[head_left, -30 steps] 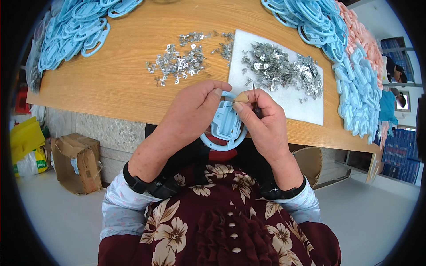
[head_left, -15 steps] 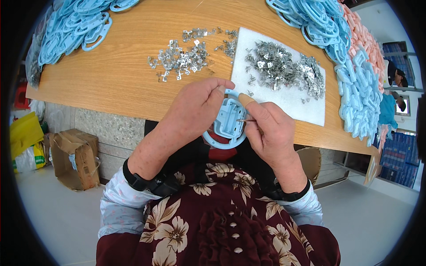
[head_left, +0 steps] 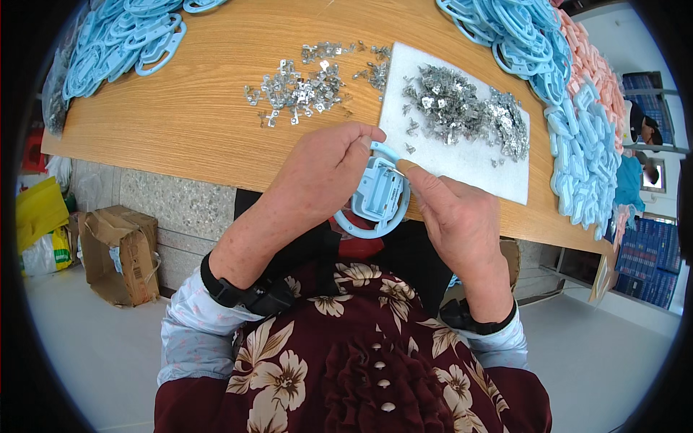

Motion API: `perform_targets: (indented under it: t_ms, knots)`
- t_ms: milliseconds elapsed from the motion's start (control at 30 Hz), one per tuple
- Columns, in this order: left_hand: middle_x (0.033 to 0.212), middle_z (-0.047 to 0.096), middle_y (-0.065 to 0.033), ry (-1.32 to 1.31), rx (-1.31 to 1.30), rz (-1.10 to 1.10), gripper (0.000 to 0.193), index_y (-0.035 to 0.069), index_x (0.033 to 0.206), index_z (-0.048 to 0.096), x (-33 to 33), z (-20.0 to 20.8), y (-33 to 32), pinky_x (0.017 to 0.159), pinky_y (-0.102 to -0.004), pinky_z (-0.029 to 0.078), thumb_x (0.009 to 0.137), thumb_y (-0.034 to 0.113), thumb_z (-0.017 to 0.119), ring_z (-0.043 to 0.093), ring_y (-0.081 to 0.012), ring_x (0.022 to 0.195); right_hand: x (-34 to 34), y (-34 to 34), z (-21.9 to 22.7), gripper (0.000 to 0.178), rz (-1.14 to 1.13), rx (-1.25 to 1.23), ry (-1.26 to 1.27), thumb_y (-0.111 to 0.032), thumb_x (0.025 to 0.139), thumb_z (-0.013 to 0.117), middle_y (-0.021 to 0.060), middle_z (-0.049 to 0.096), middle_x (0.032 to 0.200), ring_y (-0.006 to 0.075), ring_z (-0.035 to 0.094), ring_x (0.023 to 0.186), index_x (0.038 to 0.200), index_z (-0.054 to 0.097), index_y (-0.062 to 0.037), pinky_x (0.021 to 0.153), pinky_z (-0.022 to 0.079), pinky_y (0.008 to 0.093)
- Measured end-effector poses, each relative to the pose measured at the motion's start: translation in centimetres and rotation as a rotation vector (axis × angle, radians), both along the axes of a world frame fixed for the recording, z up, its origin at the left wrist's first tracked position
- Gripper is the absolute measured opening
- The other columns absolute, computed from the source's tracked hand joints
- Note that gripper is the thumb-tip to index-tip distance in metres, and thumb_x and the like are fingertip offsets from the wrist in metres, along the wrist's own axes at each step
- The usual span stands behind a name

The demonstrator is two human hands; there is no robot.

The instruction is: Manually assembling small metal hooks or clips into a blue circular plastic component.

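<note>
My left hand [head_left: 333,162] is closed on a light-blue oval plastic frame [head_left: 367,232], with thumb and fingers gripping its upper left rim. Held tilted just off the table's front edge, the frame has a ribbed rectangular housing [head_left: 377,193] inside its ring. My right hand [head_left: 462,216] is closed at the frame's upper right. Its covered fingertip meets the rim there, and whatever is pinched underneath is hidden. Beyond my hands, small bent metal clips [head_left: 303,94] lie loose on the wood, and a larger heap of metal pieces [head_left: 451,108] rests on a white foam sheet [head_left: 462,179].
Blue plastic frames [head_left: 130,36] are piled at the far left of the wooden table [head_left: 195,108], with more frames [head_left: 523,40] at the far right. Smaller blue parts [head_left: 581,159] and pink parts [head_left: 592,61] line the right edge. A cardboard box [head_left: 119,256] stands on the floor at left.
My right hand has drawn back slightly to the right, away from the housing. The thin metal piece that showed between its fingers is no longer visible. The left hand keeps its grip.
</note>
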State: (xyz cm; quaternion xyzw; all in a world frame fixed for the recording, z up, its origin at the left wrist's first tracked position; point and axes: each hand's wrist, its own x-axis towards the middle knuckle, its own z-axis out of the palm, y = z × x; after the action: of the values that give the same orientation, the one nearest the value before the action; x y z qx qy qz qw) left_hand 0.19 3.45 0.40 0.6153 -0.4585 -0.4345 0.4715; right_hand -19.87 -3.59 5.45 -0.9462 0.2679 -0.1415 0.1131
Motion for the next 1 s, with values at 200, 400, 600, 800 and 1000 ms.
perform_targets:
  t_ms: [200,400,600,800,1000]
  knots:
    - [0.086,0.066,-0.0037,-0.016,-0.006,0.008,0.03,-0.001,0.119,0.065,-0.1,0.0,0.1,0.063,-0.027,0.052,0.105,0.018,0.046,0.061,-0.0095,0.072,0.8,0.4,1.5,0.029,0.013,-0.106,0.141,-0.008,0.085,0.069,0.0095,0.065,0.069,0.0287,0.066,0.062,0.113,0.072,-0.0164,0.054,0.049,0.0409]
    - [0.084,0.067,-0.0048,-0.041,-0.025,0.008,0.03,-0.002,0.118,0.065,-0.2,-0.3,0.1,0.064,-0.0279,0.052,0.106,0.018,0.046,0.061,-0.01,0.072,1.5,0.5,2.5,0.027,-0.025,-0.001,0.203,-0.008,0.086,0.066,0.0134,0.064,0.066,0.0329,0.067,0.065,0.11,0.072,-0.0166,0.057,0.05,0.0459]
    - [0.082,0.068,-0.0087,-0.192,-0.073,0.032,0.03,-0.003,0.117,0.065,-0.6,-0.5,0.4,0.069,-0.0311,0.051,0.106,0.017,0.046,0.062,-0.0132,0.073,3.7,-0.4,5.2,0.015,0.089,0.001,0.457,-0.01,0.087,0.061,0.0178,0.064,0.069,0.039,0.066,0.069,0.099,0.069,-0.0088,0.061,0.05,0.0494]
    - [0.085,0.069,-0.0067,-0.149,-0.012,0.046,0.03,-0.001,0.119,0.065,-0.3,0.5,0.5,0.07,-0.0279,0.051,0.107,0.018,0.045,0.061,-0.0101,0.075,3.0,-1.0,5.3,0.011,0.147,-0.03,0.43,-0.012,0.089,0.062,0.0165,0.066,0.068,0.0336,0.067,0.067,0.095,0.066,-0.0036,0.059,0.05,0.0447]
    - [0.1,0.068,-0.0025,0.377,-0.032,0.067,0.031,0.0,0.124,0.063,-0.9,0.4,0.4,0.079,-0.0233,0.051,0.106,0.018,0.045,0.061,-0.008,0.087,-1.3,-0.7,-0.3,0.027,-0.301,0.923,-0.393,-0.029,0.102,0.062,-0.0002,0.058,0.068,0.0095,0.053,0.06,0.111,0.068,-0.004,0.054,0.043,0.0277]
